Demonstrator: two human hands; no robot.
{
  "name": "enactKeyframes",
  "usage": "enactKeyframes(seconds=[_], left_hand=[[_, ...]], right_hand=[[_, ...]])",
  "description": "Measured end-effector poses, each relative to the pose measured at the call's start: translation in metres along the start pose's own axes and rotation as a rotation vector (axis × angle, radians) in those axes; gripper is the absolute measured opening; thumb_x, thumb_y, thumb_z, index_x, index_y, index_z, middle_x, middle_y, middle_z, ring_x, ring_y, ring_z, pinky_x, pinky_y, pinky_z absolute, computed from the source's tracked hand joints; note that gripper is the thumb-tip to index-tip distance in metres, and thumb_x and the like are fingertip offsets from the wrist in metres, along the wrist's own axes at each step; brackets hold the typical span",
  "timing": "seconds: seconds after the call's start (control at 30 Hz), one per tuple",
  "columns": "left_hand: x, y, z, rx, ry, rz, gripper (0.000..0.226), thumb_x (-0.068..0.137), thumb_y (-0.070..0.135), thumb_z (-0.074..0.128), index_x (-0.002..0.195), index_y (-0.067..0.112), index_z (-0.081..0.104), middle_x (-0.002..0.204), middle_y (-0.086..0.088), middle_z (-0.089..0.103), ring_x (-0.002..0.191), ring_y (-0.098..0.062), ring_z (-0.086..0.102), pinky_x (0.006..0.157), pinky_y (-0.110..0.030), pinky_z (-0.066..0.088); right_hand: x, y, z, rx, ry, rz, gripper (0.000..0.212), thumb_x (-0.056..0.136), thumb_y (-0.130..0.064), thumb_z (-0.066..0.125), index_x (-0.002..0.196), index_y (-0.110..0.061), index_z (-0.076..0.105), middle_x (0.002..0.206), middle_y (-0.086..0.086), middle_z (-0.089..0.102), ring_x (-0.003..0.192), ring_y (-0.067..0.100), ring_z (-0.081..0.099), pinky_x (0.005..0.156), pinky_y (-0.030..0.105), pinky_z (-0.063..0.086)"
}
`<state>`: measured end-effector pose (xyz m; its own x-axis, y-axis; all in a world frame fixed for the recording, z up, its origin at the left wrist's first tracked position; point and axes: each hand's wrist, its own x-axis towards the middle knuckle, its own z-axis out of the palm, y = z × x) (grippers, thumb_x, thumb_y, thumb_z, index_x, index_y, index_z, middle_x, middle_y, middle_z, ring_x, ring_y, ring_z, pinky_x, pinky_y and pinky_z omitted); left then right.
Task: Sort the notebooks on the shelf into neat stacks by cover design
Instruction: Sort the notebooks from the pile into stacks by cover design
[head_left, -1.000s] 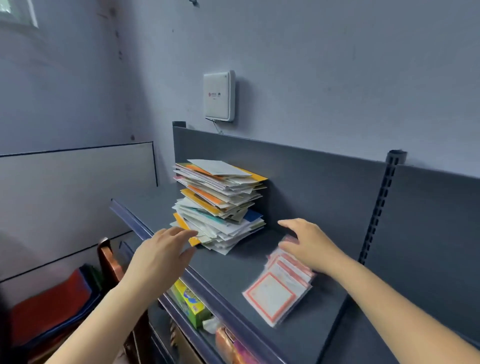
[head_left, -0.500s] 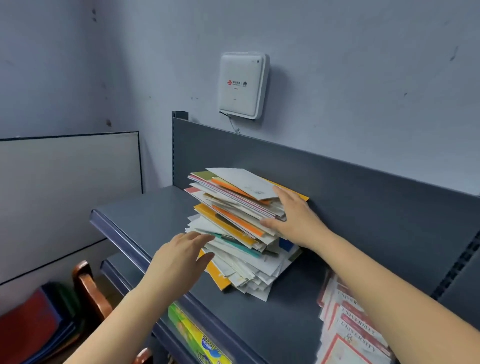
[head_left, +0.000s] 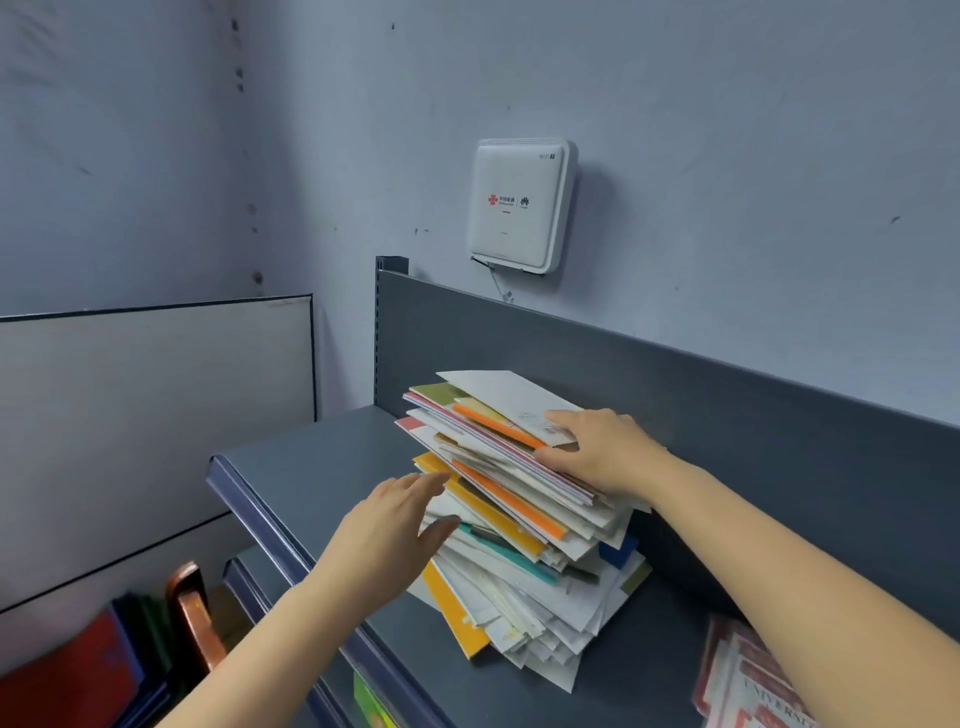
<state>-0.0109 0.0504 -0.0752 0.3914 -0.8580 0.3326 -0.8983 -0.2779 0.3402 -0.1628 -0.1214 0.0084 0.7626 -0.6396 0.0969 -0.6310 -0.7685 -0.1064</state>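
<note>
— Grey metal shelf (head_left: 311, 467): what surrounds the pile?
— White router (head_left: 519, 205) on the wall above; red-bordered notebooks (head_left: 748, 680) lie to the right, behind the forearm.
— And the notebook stack (head_left: 519, 545)?
— Mid-shelf by the back panel, askew, long edges running far-left to near-right; white, orange, yellow and teal covers. Its top few are pinched by the right hand (head_left: 608, 452); the left hand (head_left: 395, 525), fingers spread, reaches its front.

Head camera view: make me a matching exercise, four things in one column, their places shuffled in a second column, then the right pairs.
Things
1. white wall box
2. notebook pile
3. red-bordered notebooks
4. right hand

Places
A. on the shelf, far right by the picture's bottom corner
B. gripping the pile's upper notebooks
C. mounted on the wall above the shelf
D. middle of the shelf, stacked askew

Pairs: 1-C, 2-D, 3-A, 4-B
</note>
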Motion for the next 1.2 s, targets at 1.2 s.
enactKeyframes(seconds=[1.2], left_hand=[[-0.030, -0.036, -0.023, -1.331, 0.104, -0.604, 0.046, 0.088, 0.004, 0.061, 0.129, 0.020, 0.046, 0.114, -0.007, 0.070, 0.099, -0.029, 0.069, 0.081, -0.046, 0.056]], right_hand=[[0.020, 0.013, -0.001, 0.005, -0.102, 0.061, 0.040, 0.094, -0.047, 0.042, 0.128, -0.027, 0.049, 0.106, 0.002, 0.062, 0.092, 0.021, 0.058, 0.070, 0.031, 0.046]])
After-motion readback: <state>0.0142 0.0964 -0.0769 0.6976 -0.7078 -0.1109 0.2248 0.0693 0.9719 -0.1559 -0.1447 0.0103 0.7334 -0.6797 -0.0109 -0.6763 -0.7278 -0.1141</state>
